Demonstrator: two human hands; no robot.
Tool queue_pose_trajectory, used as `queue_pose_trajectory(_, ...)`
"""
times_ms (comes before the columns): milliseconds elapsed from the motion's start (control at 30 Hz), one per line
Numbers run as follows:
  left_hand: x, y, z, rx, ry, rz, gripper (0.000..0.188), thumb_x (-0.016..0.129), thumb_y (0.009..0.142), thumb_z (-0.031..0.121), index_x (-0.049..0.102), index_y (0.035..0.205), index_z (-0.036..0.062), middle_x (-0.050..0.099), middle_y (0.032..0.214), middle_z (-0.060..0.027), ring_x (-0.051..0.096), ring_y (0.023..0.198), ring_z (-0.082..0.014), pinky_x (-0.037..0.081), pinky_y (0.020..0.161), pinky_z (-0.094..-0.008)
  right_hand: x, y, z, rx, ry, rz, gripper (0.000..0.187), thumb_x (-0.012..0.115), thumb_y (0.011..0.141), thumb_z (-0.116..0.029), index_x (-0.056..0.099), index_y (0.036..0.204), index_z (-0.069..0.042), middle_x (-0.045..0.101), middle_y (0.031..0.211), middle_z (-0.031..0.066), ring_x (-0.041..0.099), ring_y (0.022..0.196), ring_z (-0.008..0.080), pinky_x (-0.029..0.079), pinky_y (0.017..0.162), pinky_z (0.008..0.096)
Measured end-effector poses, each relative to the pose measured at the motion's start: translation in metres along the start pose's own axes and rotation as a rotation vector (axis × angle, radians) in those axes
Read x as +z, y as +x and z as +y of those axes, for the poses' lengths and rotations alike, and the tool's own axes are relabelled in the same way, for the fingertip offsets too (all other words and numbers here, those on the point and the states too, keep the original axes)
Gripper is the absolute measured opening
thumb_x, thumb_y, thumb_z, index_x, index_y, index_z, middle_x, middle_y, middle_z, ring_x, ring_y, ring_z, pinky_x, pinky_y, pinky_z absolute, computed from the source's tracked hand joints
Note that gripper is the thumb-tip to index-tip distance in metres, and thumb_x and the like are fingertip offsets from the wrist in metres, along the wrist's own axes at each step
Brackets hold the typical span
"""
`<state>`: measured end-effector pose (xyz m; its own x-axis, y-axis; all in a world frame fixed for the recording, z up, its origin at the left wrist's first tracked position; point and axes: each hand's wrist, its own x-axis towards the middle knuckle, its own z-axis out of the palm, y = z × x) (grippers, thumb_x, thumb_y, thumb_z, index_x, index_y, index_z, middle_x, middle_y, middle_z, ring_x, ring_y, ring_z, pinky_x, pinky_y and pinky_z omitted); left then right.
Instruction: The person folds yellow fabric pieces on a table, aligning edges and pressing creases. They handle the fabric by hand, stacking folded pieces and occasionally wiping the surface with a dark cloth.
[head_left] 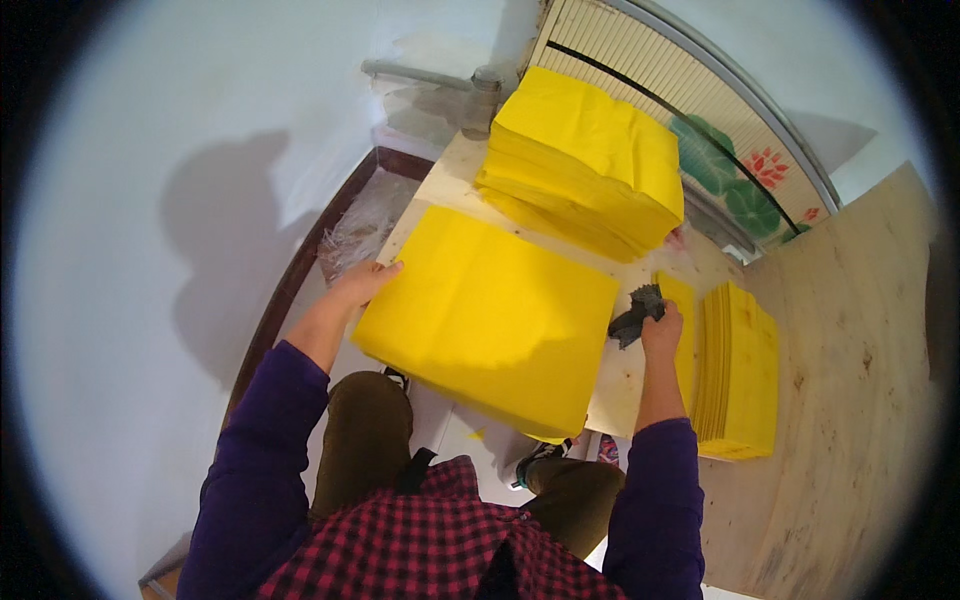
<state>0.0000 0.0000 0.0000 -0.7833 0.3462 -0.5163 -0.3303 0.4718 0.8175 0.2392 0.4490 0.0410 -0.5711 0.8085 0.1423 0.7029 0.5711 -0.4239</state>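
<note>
From where I stand, the left hand (368, 283) touches the left edge of a broad, square stack of yellow paper-like sheets (490, 315) on the pale wooden counter (612, 402); I can't tell how far its fingers close. The right hand (662, 328), beside the stack, has its fingers curled around a crumpled dark-grey cloth (628, 322).

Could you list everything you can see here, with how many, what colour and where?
Front stack: one, yellow, near table edge
Rear stack: one, yellow, behind it
Side stack: one, yellow, right
Flat piece: one, yellow, left of side stack
Crumpled cloth-like piece: one, dark grey, in right hand
Table: one, pale wood, beneath stacks
Wooden panel: one, light brown, far right
Slatted panel: one, cream, flower-painted, back
Plastic: uncounted, clear, floor left
Left hand: one, bare, front stack's left edge
Right hand: one, bare, right of front stack
Sleeves: two, purple, lower left and right
</note>
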Motion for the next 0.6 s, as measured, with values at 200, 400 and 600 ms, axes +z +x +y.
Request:
queue_pose_trajectory(200, 0.014, -0.011, 0.026, -0.022, -0.084, -0.028, 0.06, 0.072, 0.082, 0.038, 0.059, 0.114, -0.0108, 0.067, 0.102, -0.0195, 0.068, 0.087, -0.0266, 0.052, 0.072, -0.037, 0.006, 0.006, -0.015, -0.039, -0.062, 0.038, 0.047, 0.063, 0.079, -0.002, 0.052, 0.124, -0.004, 0.049, 0.114, 0.0244, 0.056, 0.1, 0.0405, 0.048, 0.086, 0.0464)
queue_pose_trajectory(400, 0.016, 0.002, 0.025, -0.028, -0.074, -0.082, 0.061, 0.073, 0.081, 0.036, 0.057, 0.116, -0.0107, 0.066, 0.105, -0.0206, 0.068, 0.088, -0.0276, 0.053, 0.074, -0.0375, 0.021, 0.008, 0.002, 0.03, -0.082, -0.066, 0.048, 0.064, 0.08, -0.004, 0.052, 0.126, -0.007, 0.048, 0.116, 0.0246, 0.056, 0.102, 0.0403, 0.049, 0.086, 0.0456)
queue_pose_trajectory(600, 0.021, 0.01, 0.017, 0.002, -0.194, -0.134, 0.056, 0.072, 0.081, 0.035, 0.06, 0.113, -0.0095, 0.068, 0.103, -0.0171, 0.068, 0.086, -0.0258, 0.052, 0.074, -0.0358, 0.04, 0.01, 0.022, -0.018, 0.001, -0.119, 0.053, 0.066, 0.08, -0.007, 0.048, 0.13, -0.007, 0.047, 0.121, 0.0254, 0.054, 0.106, 0.0418, 0.047, 0.091, 0.0461)
